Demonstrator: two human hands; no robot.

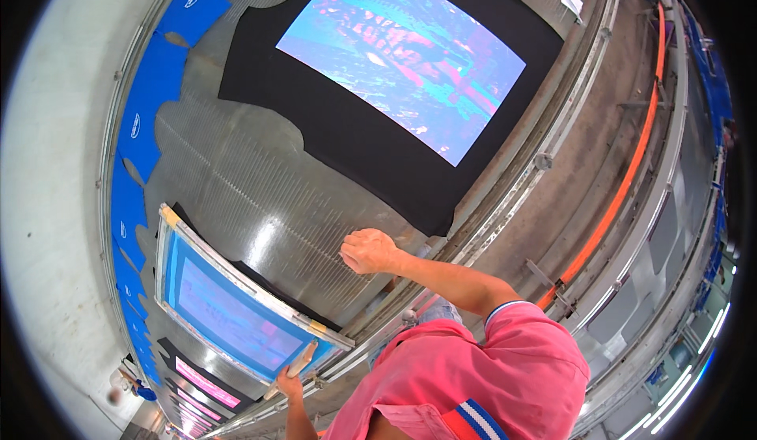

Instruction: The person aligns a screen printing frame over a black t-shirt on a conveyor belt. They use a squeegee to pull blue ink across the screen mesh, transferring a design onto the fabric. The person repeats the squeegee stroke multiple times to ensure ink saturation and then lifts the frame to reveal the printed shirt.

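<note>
At a long metal table (244, 156), our left hand (289, 385) grips a wooden bar (304, 356), fingers wrapped round it, its upper end slanting over the near corner of a framed screen (229, 310). The screen lies just beyond the left hand, black fabric (285, 288) showing along one edge. Its blue mesh carries a violet-and-pink picture, and yellowish tape marks two corners of its pale frame.

Our right hand (367, 251) is closed in a loose fist over the ridged metal, well apart from the left. We cannot tell whether it touches the surface or hides anything small.

Past the right hand, a black cloth (347, 136) is spread flat, its nearest corner close to our knuckles. It bears a large print (402, 65) in blue, violet and pink. A scrap of white paper (571, 2) sits farther off on the same side.

Across from both hands, blue cloths (150, 85) line the table's far edge. Farther along, past the left hand, lie pieces with pink prints (206, 382).

A metal rail (544, 160) runs beneath our right forearm, and an orange strip (631, 180) curves to the right of that hand. We wear a pink shirt (473, 369).
</note>
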